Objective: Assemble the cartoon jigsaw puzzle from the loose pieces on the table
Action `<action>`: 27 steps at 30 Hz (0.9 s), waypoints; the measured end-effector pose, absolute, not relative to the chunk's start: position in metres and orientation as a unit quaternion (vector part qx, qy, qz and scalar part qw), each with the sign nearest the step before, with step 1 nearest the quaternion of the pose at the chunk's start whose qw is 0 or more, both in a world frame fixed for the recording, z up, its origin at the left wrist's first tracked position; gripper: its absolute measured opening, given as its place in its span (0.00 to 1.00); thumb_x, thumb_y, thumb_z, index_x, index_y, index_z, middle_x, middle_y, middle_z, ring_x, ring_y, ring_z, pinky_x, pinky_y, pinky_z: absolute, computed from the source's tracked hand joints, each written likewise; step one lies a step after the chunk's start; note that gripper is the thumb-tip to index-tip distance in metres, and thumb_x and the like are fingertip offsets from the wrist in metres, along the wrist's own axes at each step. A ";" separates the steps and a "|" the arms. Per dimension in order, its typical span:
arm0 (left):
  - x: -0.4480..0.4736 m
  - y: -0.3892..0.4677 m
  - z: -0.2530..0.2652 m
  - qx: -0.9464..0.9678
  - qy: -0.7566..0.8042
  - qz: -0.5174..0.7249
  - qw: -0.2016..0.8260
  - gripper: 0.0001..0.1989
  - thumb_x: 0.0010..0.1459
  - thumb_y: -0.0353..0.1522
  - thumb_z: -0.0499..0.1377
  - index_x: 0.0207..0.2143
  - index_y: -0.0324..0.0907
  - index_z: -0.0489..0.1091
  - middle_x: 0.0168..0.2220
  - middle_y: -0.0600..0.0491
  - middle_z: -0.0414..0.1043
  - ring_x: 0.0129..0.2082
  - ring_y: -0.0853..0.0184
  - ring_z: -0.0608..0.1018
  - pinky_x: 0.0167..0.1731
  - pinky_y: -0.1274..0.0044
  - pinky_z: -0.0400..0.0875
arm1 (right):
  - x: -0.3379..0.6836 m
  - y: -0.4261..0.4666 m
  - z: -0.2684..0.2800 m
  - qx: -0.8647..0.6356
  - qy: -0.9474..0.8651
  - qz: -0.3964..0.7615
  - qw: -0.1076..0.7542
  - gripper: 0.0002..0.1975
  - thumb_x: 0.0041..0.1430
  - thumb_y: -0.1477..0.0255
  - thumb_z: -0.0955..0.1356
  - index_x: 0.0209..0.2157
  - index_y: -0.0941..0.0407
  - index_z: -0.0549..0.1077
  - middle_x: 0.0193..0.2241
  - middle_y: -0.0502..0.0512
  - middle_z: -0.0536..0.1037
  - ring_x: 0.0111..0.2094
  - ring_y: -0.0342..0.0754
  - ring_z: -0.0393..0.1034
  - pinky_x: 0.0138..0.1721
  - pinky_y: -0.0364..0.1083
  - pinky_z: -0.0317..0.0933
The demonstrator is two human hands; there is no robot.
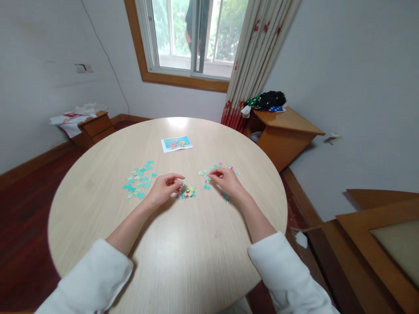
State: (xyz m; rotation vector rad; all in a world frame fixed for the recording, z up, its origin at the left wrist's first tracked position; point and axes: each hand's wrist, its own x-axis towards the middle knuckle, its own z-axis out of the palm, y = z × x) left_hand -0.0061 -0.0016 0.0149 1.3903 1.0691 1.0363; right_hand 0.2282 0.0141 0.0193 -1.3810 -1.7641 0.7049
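A small joined patch of jigsaw puzzle (187, 191) with a yellow cartoon figure lies on the round table (183, 253). Just left of it, my left hand (166, 187) has its fingers curled and the thumb near the index finger; what they hold, if anything, is too small to make out. My right hand (226, 179) is in a pinch over the loose pieces to the right of the patch, its fingertips closed on what looks like a puzzle piece. Part of this right-hand group of puzzle pieces (207, 186) is hidden under the hand.
Loose teal puzzle pieces (139, 179) spread out on the left. Farther back lies a printed reference picture (177, 143) with cartoon figures. Beyond the table stand a wooden cabinet (284, 131) with cloths on top and a small wooden stand (96, 126). Wooden furniture (356, 226) is at right.
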 end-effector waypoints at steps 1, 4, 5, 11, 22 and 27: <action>-0.008 -0.001 0.014 0.577 0.453 0.442 0.516 0.16 0.42 0.38 0.64 0.33 0.38 0.72 0.20 0.54 0.70 0.21 0.70 0.72 0.26 0.76 0.67 | 0.240 0.016 0.019 -0.569 -0.690 0.250 0.372 0.05 0.48 0.74 0.65 0.24 0.59 0.74 0.22 0.52 0.74 0.26 0.42 0.65 0.31 0.43 0.57; -0.010 0.001 0.015 0.568 0.475 0.460 0.490 0.17 0.41 0.39 0.64 0.32 0.37 0.72 0.19 0.54 0.70 0.22 0.70 0.72 0.27 0.76 0.67 | 0.270 0.020 0.018 -0.637 -0.655 0.237 0.330 0.04 0.46 0.75 0.66 0.23 0.59 0.73 0.19 0.50 0.71 0.22 0.41 0.63 0.26 0.42 0.55; -0.011 0.001 0.016 0.565 0.479 0.464 0.485 0.18 0.41 0.40 0.65 0.32 0.37 0.72 0.20 0.54 0.70 0.22 0.70 0.72 0.27 0.75 0.67 | 0.277 0.021 0.018 -0.641 -0.653 0.243 0.323 0.04 0.45 0.75 0.66 0.23 0.59 0.73 0.19 0.50 0.71 0.22 0.41 0.63 0.26 0.42 0.55; -0.010 0.000 0.020 0.558 0.493 0.467 0.476 0.22 0.38 0.44 0.65 0.32 0.37 0.71 0.19 0.54 0.70 0.22 0.69 0.72 0.27 0.75 0.68 | 0.285 0.022 0.011 -0.627 -0.663 0.268 0.309 0.09 0.43 0.68 0.70 0.27 0.59 0.74 0.21 0.49 0.70 0.23 0.41 0.62 0.25 0.41 0.55; -0.011 0.002 0.019 0.554 0.503 0.476 0.462 0.20 0.39 0.41 0.64 0.32 0.37 0.72 0.18 0.55 0.69 0.21 0.71 0.71 0.26 0.77 0.68 | 0.278 0.030 0.002 -0.636 -0.628 0.299 0.334 0.06 0.42 0.72 0.70 0.25 0.59 0.72 0.20 0.49 0.71 0.21 0.40 0.64 0.23 0.39 0.57; -0.010 0.001 0.020 0.556 0.502 0.477 0.460 0.19 0.39 0.41 0.64 0.32 0.37 0.72 0.18 0.55 0.69 0.21 0.70 0.71 0.27 0.76 0.68 | 0.276 0.033 0.001 -0.594 -0.588 0.378 0.397 0.06 0.42 0.71 0.70 0.24 0.59 0.71 0.20 0.51 0.73 0.21 0.40 0.65 0.23 0.40 0.59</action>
